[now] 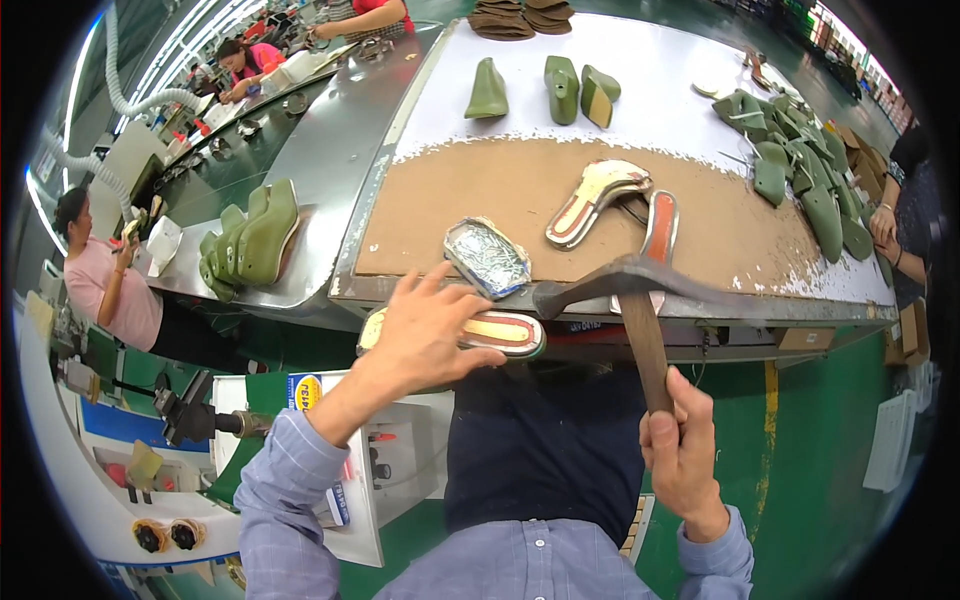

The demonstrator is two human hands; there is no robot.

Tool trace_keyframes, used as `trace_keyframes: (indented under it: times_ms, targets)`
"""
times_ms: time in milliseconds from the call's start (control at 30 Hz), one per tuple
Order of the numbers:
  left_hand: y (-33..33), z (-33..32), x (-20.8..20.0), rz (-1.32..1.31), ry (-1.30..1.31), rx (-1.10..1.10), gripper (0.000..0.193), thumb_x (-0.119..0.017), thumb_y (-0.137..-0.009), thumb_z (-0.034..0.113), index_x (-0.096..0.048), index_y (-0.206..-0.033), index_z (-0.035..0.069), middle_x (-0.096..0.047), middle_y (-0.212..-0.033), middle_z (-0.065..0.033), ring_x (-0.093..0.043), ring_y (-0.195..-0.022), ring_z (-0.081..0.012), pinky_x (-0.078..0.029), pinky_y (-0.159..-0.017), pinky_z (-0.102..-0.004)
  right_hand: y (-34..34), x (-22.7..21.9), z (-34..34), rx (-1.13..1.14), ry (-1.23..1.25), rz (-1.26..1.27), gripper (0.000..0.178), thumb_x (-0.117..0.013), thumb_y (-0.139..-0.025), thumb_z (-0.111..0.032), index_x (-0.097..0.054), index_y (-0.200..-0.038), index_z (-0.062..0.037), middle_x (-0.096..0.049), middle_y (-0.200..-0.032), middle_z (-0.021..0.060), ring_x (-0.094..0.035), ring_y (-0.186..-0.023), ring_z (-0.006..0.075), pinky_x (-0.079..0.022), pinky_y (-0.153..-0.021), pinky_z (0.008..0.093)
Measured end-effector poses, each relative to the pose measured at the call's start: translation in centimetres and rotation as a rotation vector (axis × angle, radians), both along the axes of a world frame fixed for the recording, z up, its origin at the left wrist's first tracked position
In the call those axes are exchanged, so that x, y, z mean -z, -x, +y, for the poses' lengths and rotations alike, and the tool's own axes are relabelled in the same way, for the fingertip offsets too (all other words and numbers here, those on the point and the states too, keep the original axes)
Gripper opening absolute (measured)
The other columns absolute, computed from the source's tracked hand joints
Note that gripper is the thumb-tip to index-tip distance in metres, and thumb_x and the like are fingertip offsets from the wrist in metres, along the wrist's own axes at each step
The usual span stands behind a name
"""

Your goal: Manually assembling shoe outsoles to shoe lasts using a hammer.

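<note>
My left hand [425, 325] lies across a shoe last with an insole [505, 333] at the table's front edge. Its thumb is along the near side and its fingers reach over the far side; the palm hides the last's middle. In my right hand [685, 450] is the wooden handle of a hammer [650, 350], its head raised above the table edge and partly blurred. Just beyond my left fingers sits a shallow tray of small metal tacks [488, 255]. Two more lasts with insoles, one pale yellow [592, 205] and one reddish [660, 230], lie on the brown board, the latter partly behind the hammer.
Green lasts stand at the far side [562, 90], in a heap at right [800, 150] and in a row on the metal bench at left [262, 235]. A person's hands [884, 228] are by the heap. Another person [110, 270] works at left. A white machine [150, 490] stands lower left.
</note>
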State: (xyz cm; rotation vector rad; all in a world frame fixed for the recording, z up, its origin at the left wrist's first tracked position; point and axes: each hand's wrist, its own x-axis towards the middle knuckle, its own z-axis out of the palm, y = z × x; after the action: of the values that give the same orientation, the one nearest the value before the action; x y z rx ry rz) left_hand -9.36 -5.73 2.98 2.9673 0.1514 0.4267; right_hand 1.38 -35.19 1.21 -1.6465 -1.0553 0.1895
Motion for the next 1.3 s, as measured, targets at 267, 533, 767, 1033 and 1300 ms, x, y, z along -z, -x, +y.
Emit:
trace_keyframes:
  times_ms: [267,533,767,1033,1300]
  targets:
    - [-0.1,0.3,0.0,0.161,0.094,-0.015,0.054,-0.075,-0.071,0.045,-0.061,-0.106,0.007,-0.062,-0.096,-0.0109,-0.055,-0.103,-0.0284,-0.037,-0.088,-0.0395,-0.8,2.4,-1.5,0.133,-0.047,0.189,0.048,-0.057,-0.094,-0.007,-0.036,-0.137,-0.0052,-0.054,-0.069,0.0017,-0.043,-0.053,0.0051,-0.037,-0.047,0.0203]
    - [0.0,-0.3,0.4,0.138,0.063,-0.075,0.051,-0.074,-0.070,0.046,-0.060,-0.100,0.007,-0.061,-0.090,-0.0084,-0.057,-0.091,-0.0256,-0.037,-0.081,-0.0397,-1.7,-2.7,0.5,0.064,0.002,-0.316,0.048,-0.068,-0.082,0.001,-0.050,-0.126,-0.0016,-0.065,-0.103,0.0184,-0.064,-0.074,0.0186,-0.051,-0.064,0.0276]
    - [0.3,-0.8,1.0,0.098,0.003,-0.085,0.051,-0.071,-0.072,0.050,-0.060,-0.097,0.006,-0.059,-0.086,-0.0081,-0.055,-0.084,-0.0238,-0.035,-0.073,-0.0387,-1.8,-5.4,1.3,0.049,-0.156,-0.282,0.051,-0.060,-0.090,-0.007,-0.039,-0.136,-0.0036,-0.061,-0.083,0.0100,-0.061,-0.076,0.0181,-0.050,-0.068,0.0272]
    - [0.4,-0.8,0.7,0.166,0.018,-0.129,0.053,-0.070,-0.073,0.049,-0.056,-0.097,0.005,-0.059,-0.088,-0.0101,-0.055,-0.086,-0.0258,-0.036,-0.074,-0.0398,-3.0,-5.9,2.2,0.193,0.014,-0.438,0.041,-0.063,-0.087,-0.004,-0.052,-0.126,-0.0017,-0.065,-0.098,0.0151,-0.066,-0.085,0.0266,-0.053,-0.073,0.0335]
    - [0.3,-0.7,0.7,0.166,0.012,-0.108,0.052,-0.071,-0.073,0.049,-0.056,-0.097,0.006,-0.058,-0.089,-0.0098,-0.054,-0.086,-0.0259,-0.035,-0.075,-0.0385,-1.1,-2.9,3.6,-0.022,0.335,-0.133,0.044,-0.067,-0.082,-0.002,-0.054,-0.125,-0.0040,-0.065,-0.112,0.0176,-0.067,-0.095,0.0274,-0.052,-0.079,0.0348]
